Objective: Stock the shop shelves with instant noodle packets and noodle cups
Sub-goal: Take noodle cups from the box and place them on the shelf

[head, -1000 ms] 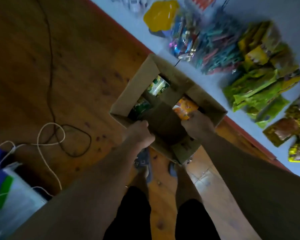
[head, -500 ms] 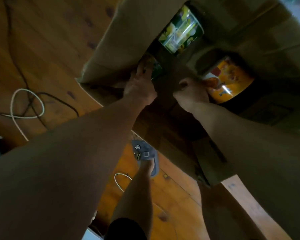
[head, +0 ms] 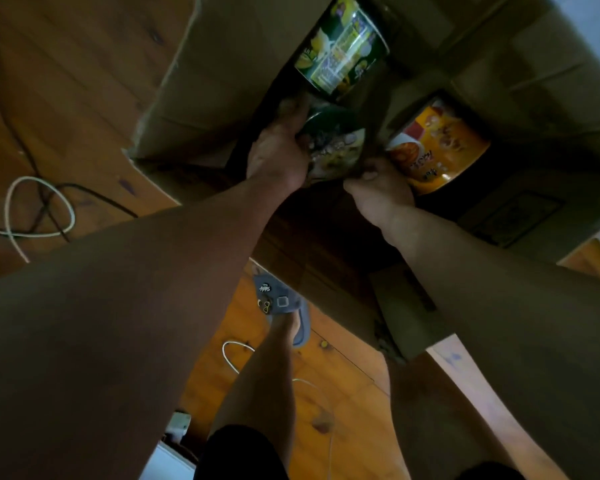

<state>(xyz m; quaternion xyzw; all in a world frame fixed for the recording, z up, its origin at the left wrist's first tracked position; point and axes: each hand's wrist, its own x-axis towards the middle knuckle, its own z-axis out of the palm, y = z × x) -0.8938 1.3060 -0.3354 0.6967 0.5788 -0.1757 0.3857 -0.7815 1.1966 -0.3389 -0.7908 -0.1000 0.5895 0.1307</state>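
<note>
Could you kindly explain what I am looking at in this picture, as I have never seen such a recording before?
There is no machine: a person wears one camera on the head, looking down at both bare arms. They reach into a brown cardboard box over a wooden plank floor. The left hand grips a dark green noodle cup inside. The right hand curls beside it; what it grips is unclear. A lighter green noodle cup and an orange noodle cup also sit in the box. A white cable lies on the floor.
</note>
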